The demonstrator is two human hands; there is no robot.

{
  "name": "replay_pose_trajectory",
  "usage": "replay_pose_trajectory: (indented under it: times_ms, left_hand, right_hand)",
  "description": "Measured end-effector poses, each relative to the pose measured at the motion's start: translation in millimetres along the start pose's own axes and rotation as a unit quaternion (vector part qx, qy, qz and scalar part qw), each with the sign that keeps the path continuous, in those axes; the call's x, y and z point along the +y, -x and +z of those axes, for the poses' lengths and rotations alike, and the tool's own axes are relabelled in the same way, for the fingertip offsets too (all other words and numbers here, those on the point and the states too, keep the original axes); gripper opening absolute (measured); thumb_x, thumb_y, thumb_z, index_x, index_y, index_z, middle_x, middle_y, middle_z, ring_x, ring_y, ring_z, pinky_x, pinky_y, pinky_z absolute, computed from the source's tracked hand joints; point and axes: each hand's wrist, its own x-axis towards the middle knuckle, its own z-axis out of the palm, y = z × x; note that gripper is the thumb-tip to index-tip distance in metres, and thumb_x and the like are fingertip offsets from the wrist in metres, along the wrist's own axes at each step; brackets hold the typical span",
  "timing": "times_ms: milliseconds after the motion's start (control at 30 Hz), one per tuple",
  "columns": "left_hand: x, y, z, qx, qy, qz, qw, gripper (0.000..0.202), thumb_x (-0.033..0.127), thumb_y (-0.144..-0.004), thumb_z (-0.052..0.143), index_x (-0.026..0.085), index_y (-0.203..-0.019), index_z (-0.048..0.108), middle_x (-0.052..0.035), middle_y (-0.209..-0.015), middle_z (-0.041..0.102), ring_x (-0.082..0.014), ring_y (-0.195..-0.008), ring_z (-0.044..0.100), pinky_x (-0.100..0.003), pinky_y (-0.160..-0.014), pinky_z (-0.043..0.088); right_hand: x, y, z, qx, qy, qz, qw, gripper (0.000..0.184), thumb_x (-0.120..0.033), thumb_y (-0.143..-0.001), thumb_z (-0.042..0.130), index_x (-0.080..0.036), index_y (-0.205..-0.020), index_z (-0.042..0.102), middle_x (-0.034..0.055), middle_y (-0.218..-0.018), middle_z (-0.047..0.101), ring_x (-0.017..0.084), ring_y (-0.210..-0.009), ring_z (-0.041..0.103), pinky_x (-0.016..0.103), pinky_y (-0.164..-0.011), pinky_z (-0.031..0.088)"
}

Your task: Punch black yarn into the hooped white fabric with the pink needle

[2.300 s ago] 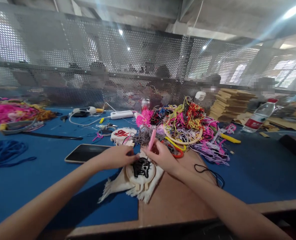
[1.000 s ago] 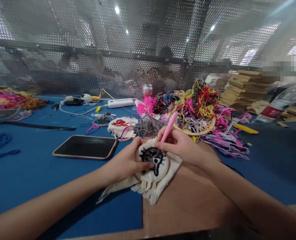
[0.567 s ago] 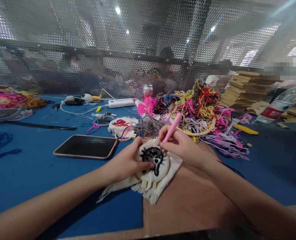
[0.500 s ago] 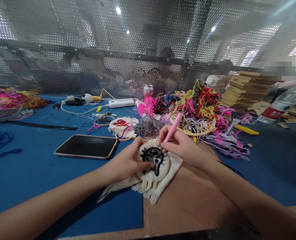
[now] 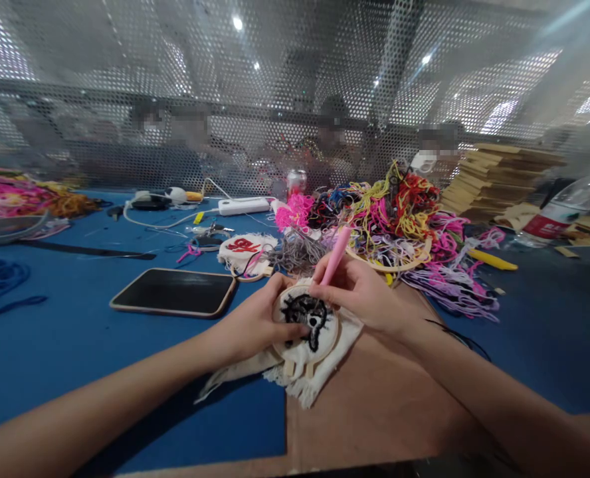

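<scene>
A round embroidery hoop (image 5: 329, 345) with white cloth stretched in it lies tilted in front of me. Black and grey yarn stitching on the cloth forms part of an animal-like face. Gripping the hoop's left side is my left hand (image 5: 255, 325), its thumb pressed on the stitching. My right hand (image 5: 362, 289) is closed around a pink punch needle pen (image 5: 337, 255), held over the upper right of the hoop. The pen's tip is hidden behind the fingers. Frayed cloth edges (image 5: 305, 392) hang below the hoop.
A phone (image 5: 173, 291) lies left of the hoop, near a smaller hoop with red stitching (image 5: 245, 247). Behind are a tangled yarn heap (image 5: 389, 212), a white power strip (image 5: 244, 206) and a can (image 5: 296, 180). Stacked cardboard (image 5: 494, 179) and a bottle (image 5: 564, 209) stand to the right.
My right hand and the pink punch needle pen have shifted slightly left, and the pen stands a little more upright. My left hand keeps its hold on the hoop.
</scene>
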Motion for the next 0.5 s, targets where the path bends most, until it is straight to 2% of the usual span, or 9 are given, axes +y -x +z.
replay_pose_trajectory:
  times_ms: [133, 267, 500]
  left_hand:
    - [0.5, 1.2, 0.4, 0.006, -0.009, -0.009, 1.000, 0.037, 0.029, -0.066, 0.066, 0.019, -0.090, 0.041, 0.0008, -0.087, 0.054, -0.0154, -0.080, 0.052, -0.025, -0.069, 0.043]
    - [1.6, 0.0, -0.1, 0.007, -0.019, -0.009, 1.000, 0.038, 0.030, -0.065, 0.067, 0.018, -0.092, 0.043, -0.0005, -0.090, 0.055, -0.0159, -0.081, 0.053, -0.025, -0.070, 0.043]
    - [1.4, -2.2, -1.0, 0.005, -0.025, 0.002, 1.000, 0.040, 0.032, -0.065, 0.067, 0.018, -0.096, 0.046, -0.0019, -0.095, 0.057, -0.0175, -0.085, 0.054, -0.028, -0.074, 0.043]
  right_hand:
    - [-5.1, 1.2, -4.0, -0.001, 0.032, 0.008, 0.999, 0.012, -0.026, -0.078, 0.055, -0.018, -0.085, 0.051, -0.0020, -0.076, 0.051, 0.008, -0.063, 0.048, 0.022, -0.060, 0.042]
    - [-5.7, 0.7, -9.8, -0.019, 0.062, -0.001, 0.998, 0.014, -0.024, -0.075, 0.058, -0.017, -0.086, 0.053, 0.0004, -0.081, 0.055, 0.010, -0.071, 0.052, 0.023, -0.066, 0.044]
    - [-13.0, 2.4, -15.3, -0.062, 0.131, -0.018, 0.989, 0.015, -0.027, -0.077, 0.056, -0.017, -0.088, 0.056, 0.0019, -0.084, 0.058, 0.012, -0.074, 0.055, 0.025, -0.066, 0.046]
